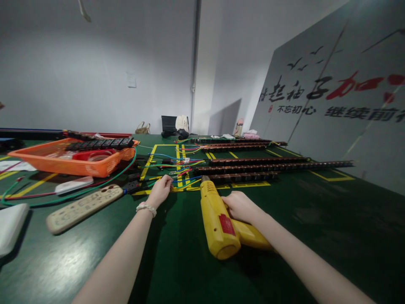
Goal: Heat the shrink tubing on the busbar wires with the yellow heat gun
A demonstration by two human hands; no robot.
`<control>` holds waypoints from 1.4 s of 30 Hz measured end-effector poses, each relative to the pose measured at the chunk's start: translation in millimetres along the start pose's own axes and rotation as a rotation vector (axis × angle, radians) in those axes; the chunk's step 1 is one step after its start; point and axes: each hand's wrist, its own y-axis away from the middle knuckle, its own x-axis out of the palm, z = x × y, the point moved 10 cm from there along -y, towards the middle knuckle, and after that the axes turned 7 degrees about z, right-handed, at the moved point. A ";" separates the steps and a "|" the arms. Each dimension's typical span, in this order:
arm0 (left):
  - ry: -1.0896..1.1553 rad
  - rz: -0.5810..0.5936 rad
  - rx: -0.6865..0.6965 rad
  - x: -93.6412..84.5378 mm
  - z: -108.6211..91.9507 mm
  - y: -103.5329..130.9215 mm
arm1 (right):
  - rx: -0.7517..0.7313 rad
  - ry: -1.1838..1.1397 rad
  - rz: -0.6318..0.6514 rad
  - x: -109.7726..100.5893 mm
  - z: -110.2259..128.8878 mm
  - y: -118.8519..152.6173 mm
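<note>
1. The yellow heat gun (218, 223) lies low over the green table (316, 236), in the middle, right in front of the person. Its metal nose points away, at the wire ends.
2. The right hand (239, 206) is wrapped around the gun's handle, fingers curled tight on it. A firm hold like this looks good, because the nose gets hot and should not wobble.
3. The left hand (160, 190) is just left of the nose. Its fingers are pressed together and pinch the colored wires (182, 171) down on the table. I cannot tell which wire it holds.
4. I think the job now is warming the wire ends. To do it well, keep the nose close to the ends but not touching them.
5. Keep the left fingers back from the nose. They are near it, and hot air could hurt them.
6. Move the gun slowly side to side, so no spot burns.
7. The wires run to long copper strips (253, 166) that lie in rows just past the gun. Aim the gun at the wires, not at the strips.
8. A beige power strip (84, 207) lies to the left, and a green cable (104, 179) curls beside it.
9. Farther left sits an orange basket (63, 162) with black sockets on top. It is well apart from the hot nose, which is safe.
</note>
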 end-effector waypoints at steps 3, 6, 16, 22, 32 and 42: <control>0.051 0.010 -0.011 1.8 3.8 -0.8 | 0.002 0.001 -0.007 -1.3 0.2 0.5; 0.092 0.010 -0.034 3.2 8.7 -1.5 | 0.004 0.018 -0.010 -1.2 -0.2 -0.1; 0.005 -0.043 0.020 -7.0 -1.3 0.2 | -0.031 0.042 -0.031 -3.2 8.4 -3.2; -0.037 -0.074 0.036 -12.6 -5.3 0.6 | -0.077 0.045 -0.038 -5.8 20.7 -7.1; -0.005 -0.130 0.034 -22.9 -17.3 5.0 | -0.074 0.037 -0.025 -2.6 19.9 -9.6; -0.032 -0.061 0.019 -11.5 -2.9 -1.1 | -0.064 0.054 -0.046 -6.6 20.6 -7.7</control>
